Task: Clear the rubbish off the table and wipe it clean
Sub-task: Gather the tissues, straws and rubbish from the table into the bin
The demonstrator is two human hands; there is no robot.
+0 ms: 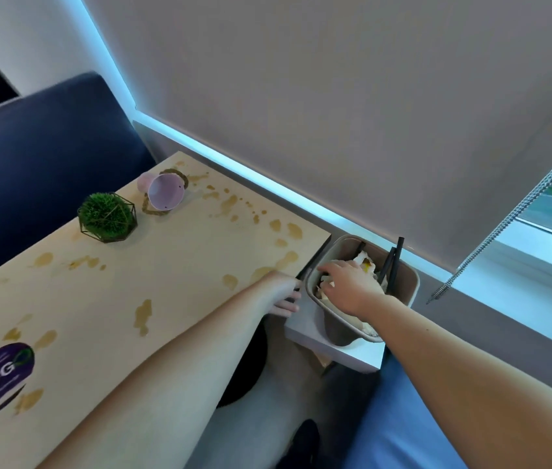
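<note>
Crumpled white rubbish fills a beige plastic bin just off the table's far corner, under the right hand, whose spread, relaxed fingers rest on it without gripping. Left hand curls its fingers over the edge of the pale wooden table, which is spattered with brown stains. Its long axis runs from lower left to upper right.

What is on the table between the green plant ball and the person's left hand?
In the head view, only brown spill stains lie on the pale wooden table between the green plant ball in its wire frame and the left hand.
</note>
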